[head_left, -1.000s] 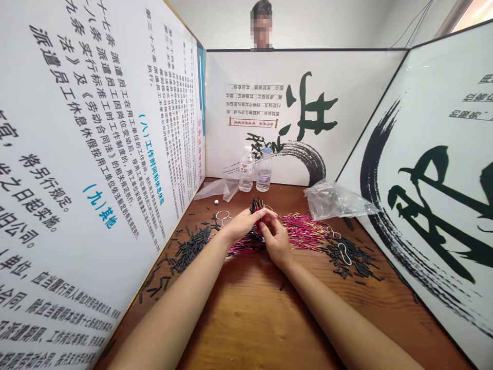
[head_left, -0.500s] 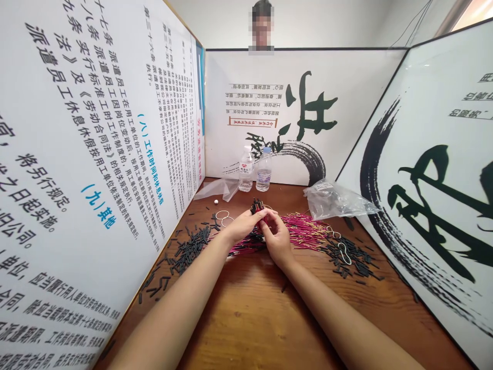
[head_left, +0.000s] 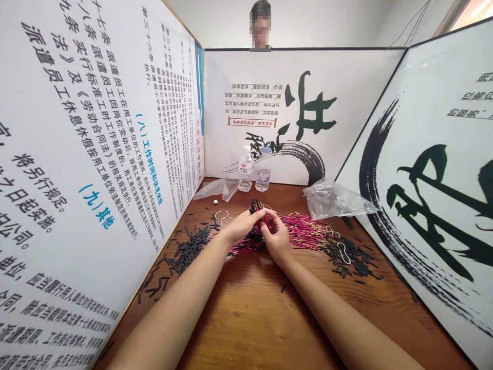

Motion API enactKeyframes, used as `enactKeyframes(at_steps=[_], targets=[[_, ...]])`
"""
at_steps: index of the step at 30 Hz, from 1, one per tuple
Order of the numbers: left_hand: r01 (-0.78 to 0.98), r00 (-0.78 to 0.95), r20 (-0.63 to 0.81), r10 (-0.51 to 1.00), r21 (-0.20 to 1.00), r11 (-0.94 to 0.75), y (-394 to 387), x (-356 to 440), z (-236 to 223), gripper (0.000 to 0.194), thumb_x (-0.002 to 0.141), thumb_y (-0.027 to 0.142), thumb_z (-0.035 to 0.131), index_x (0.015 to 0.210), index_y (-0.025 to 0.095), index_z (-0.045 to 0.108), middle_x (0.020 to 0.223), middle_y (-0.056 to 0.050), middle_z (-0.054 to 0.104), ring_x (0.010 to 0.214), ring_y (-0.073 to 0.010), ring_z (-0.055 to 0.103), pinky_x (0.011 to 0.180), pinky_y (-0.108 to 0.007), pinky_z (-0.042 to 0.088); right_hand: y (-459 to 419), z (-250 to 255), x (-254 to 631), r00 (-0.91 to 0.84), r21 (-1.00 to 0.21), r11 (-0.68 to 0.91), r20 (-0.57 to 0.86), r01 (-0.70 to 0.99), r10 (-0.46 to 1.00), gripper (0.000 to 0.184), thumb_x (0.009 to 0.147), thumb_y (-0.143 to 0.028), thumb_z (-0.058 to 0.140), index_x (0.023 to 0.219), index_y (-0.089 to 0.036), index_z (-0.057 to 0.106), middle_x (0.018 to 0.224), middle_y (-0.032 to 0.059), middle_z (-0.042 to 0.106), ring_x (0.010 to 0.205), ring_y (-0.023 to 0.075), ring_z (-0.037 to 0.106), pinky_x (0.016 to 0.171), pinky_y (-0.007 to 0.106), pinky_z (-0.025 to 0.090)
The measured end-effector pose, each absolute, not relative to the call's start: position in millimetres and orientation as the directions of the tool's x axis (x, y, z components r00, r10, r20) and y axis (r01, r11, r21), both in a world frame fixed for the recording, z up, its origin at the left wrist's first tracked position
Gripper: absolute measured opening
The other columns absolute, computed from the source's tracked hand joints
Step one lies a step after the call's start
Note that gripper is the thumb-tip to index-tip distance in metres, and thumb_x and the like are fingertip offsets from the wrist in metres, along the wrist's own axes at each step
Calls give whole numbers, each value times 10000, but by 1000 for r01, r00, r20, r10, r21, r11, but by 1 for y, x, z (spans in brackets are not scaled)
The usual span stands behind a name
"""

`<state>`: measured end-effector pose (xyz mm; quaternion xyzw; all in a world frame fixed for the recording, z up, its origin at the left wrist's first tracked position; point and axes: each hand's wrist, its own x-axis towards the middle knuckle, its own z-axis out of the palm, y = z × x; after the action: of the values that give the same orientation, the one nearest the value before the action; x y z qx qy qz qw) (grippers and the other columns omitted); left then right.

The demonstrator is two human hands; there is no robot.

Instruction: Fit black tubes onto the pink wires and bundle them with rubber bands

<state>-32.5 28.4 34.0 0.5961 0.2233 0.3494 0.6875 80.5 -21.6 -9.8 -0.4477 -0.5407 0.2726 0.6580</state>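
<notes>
Both hands meet above the middle of the table. My left hand (head_left: 243, 226) is closed round a bundle of thin red sticks with black tips (head_left: 256, 206), which point up and away from me. My right hand (head_left: 278, 236) is closed too, its thumb and fingers pressed against the same bundle. The lower part of the bundle is hidden by the hands. Beneath and behind them lie loose pink-red sticks (head_left: 306, 230), some of them with black ends. Short black tubes (head_left: 192, 247) are heaped to the left, and another heap of black tubes (head_left: 356, 259) lies to the right.
Two water bottles (head_left: 245, 172) stand at the back. A clear plastic bag (head_left: 339, 199) lies at the back right, and a plastic sheet (head_left: 219, 189) at the back left. Pale rubber bands (head_left: 344, 253) lie on the wooden table (head_left: 246, 318). Printed panels (head_left: 265, 67) wall three sides; a person (head_left: 261, 25) is behind.
Both hands stay in nearly the same place on the bundle, with only slight finger movement. The whole view has shifted a little.
</notes>
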Motion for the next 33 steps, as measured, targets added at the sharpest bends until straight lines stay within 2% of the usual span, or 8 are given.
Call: enactKeyframes(at_steps=[9, 14, 17, 19, 22, 27, 30, 33], targets=[[-191, 637, 75, 767, 980, 63, 24, -33, 37, 341, 792, 412, 629, 962, 128, 711, 1049, -112, 677, 1038, -227, 573, 1001, -364, 368, -21, -11, 81, 284, -880, 418, 469, 224, 836, 300, 785, -253, 562, 1069, -169, 611, 886, 38, 643, 730, 151, 581, 681, 275, 479], [-265, 607, 102, 788, 961, 79, 26, -32, 42, 276, 817, 378, 594, 846, 121, 690, 1010, -106, 671, 973, -203, 592, 924, -325, 419, -25, -6, 83, 270, -889, 308, 405, 338, 874, 53, 724, -230, 557, 731, -177, 557, 596, -41, 496, 519, 96, 417, 508, 225, 355], [-337, 503, 109, 857, 938, 79, 29, -37, 49, 260, 827, 368, 584, 775, 120, 643, 894, -90, 660, 877, -167, 594, 819, -275, 450, -24, -7, 85, 254, -881, 279, 391, 382, 885, 99, 685, -208, 568, 645, -192, 478, 551, -60, 451, 507, 87, 394, 509, 217, 331], [-395, 481, 93, 872, 910, 121, 31, -41, 53, 244, 832, 370, 581, 772, 134, 599, 753, -46, 611, 761, -139, 584, 739, -257, 461, -22, -10, 87, 265, -889, 274, 382, 367, 885, 98, 685, -206, 564, 652, -195, 472, 558, -60, 455, 515, 89, 408, 516, 215, 336], [-441, 538, 97, 837, 879, 182, 32, -45, 54, 247, 829, 388, 586, 763, 157, 530, 574, 46, 401, 559, -96, 486, 626, -252, 466, -20, -14, 88, 306, -907, 289, 381, 306, 872, 70, 715, -218, 555, 695, -196, 492, 598, -49, 480, 531, 94, 435, 522, 217, 355], [-314, 623, 5, 783, 917, 245, 28, -40, 48, 264, 837, 408, 560, 774, 165, 478, 563, 85, 223, 425, -38, 233, 400, -154, 236, -18, -14, 88, 345, -909, 340, 407, 241, 846, 79, 756, -245, 577, 755, -192, 517, 682, -25, 522, 570, 103, 471, 540, 225, 389], [-281, 645, -66, 762, 906, 316, 25, -33, 44, 181, 820, 324, 538, 780, 164, 465, 557, 88, 215, 410, -30, 176, 384, -154, 122, -18, -12, 89, 393, -897, 377, 441, 232, 807, 120, 785, -265, 573, 872, -187, 545, 769, 4, 567, 666, 126, 534, 631, 249, 442], [-322, 645, -96, 758, 865, 384, 21, -28, 38, 75, 738, 207, 505, 767, 164, 451, 551, 85, 235, 402, -30, 166, 385, -163, 99, -17, -11, 91, 397, -885, 392, 463, 251, 792, 208, 827, -274, 529, 1009, -180, 561, 841, 32, 598, 747, 148, 567, 698, 276, 463]])
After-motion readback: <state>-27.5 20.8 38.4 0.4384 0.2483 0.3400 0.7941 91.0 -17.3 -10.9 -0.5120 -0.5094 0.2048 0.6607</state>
